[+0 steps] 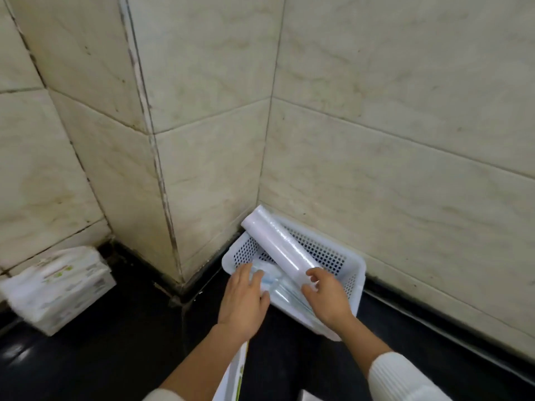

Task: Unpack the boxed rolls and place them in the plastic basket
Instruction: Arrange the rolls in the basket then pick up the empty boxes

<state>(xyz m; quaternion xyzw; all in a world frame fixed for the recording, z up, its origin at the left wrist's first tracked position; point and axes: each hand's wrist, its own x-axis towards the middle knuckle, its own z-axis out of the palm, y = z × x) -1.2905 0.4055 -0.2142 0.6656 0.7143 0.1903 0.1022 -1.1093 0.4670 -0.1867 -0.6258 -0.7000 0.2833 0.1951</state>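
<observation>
While both hands are reaching into the white plastic basket (351, 273), a long white roll (282, 245) is lying slantwise across it, its far end propped on the basket's back rim near the tiled wall (405, 134). The right hand (325, 299) is sitting at the roll's near end with fingers loosely curled and spread, touching it rather than clamping it. The left hand (243, 302) is resting open, fingers splayed, on the clear wrapped rolls (285, 293) lying flat in the basket between the two hands. The basket is sitting on the dark table (115, 357), tucked into the corner just beyond the hands. Well off to the left of the left hand, a white packet (58, 285) is lying on the table. Below the left wrist, a box edge (236, 371) is showing.
</observation>
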